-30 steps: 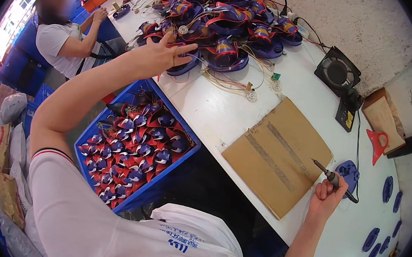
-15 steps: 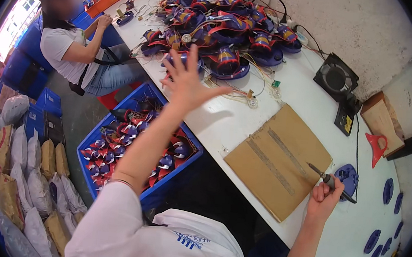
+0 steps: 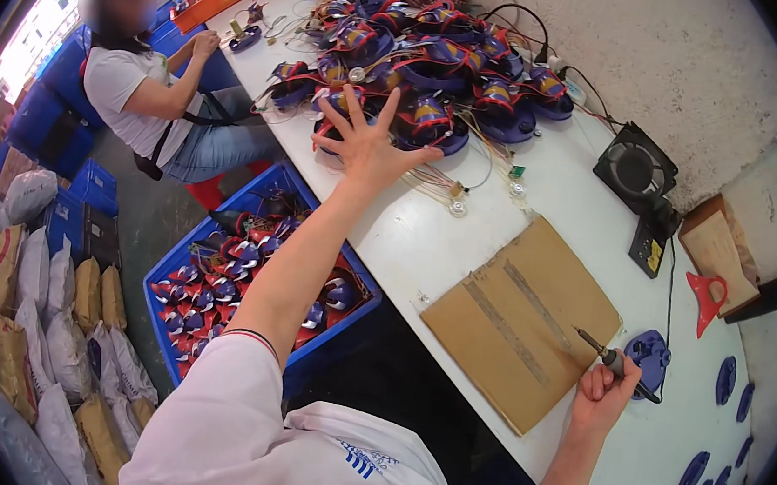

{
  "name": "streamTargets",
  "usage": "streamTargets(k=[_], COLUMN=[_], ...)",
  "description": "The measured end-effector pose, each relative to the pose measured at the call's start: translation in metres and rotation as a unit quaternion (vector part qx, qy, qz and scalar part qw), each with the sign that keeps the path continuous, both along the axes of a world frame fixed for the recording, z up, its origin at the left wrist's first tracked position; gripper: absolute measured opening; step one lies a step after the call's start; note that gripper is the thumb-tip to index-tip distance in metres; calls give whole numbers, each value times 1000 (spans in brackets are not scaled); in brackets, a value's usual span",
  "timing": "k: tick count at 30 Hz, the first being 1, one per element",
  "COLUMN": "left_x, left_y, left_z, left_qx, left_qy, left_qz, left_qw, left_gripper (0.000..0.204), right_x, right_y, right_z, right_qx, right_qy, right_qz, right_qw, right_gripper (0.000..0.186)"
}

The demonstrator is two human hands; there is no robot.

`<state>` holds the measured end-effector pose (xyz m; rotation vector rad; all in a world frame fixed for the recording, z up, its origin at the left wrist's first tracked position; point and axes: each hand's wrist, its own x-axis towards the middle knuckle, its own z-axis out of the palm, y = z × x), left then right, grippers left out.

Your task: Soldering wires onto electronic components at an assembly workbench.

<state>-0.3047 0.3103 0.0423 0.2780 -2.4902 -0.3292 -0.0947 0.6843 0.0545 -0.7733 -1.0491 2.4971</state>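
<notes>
My left hand (image 3: 371, 150) is stretched out with its fingers spread, over the near edge of a large pile of purple, red and yellow plastic assemblies (image 3: 443, 61) with trailing wires. Whether its fingertips touch the pile I cannot tell. Just beside it, thin wires lead to a small round silvery part (image 3: 457, 208) on the table. My right hand (image 3: 600, 398) is closed round the dark handle of a soldering iron (image 3: 618, 362), whose tip points left above a flat cardboard sheet (image 3: 507, 375). Beyond that hand lies a purple plastic part (image 3: 647, 356).
A blue crate (image 3: 151, 299) of red and purple parts stands left of the white table (image 3: 405, 263). A black fan (image 3: 637, 164), a red funnel-like piece (image 3: 706, 301) and purple parts (image 3: 694, 473) lie to the right. A co-worker (image 3: 138, 78) sits far left, near stacked sacks (image 3: 69, 352).
My left hand has moved slightly right and toward me, its fingers still spread. The right hand, with the soldering iron, is slightly lower in the picture.
</notes>
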Motion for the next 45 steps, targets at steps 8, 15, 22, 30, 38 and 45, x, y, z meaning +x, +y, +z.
streamTargets(k=[8,15,22,30,38,45], left_x=[-14,-41,-47,21,128,132], left_y=[-25,-57,-80,4,324,328], left_z=[6,0,-9,26,3,14], left_qx=[-4,-11,-15,8,107,104], left_qy=[-23,-54,-36,201,-86,-9], left_qz=[9,13,-11,-291,-556,-595], left_qw=[1000,998,999,935,820,797], left_gripper=[100,100,102,73,112,84], right_x=[-2,-2,-5,-11,-41,-10], right_y=[2,1,-1,18,82,84], right_z=[-1,1,1,22,74,68], right_qx=[-10,-12,-26,20,1,-16], right_qy=[6,3,-9,60,149,171], right_qz=[21,15,19,11,-33,-28], right_qw=[1000,1000,999,998,988,985], right_gripper=[18,18,16,17,18,18])
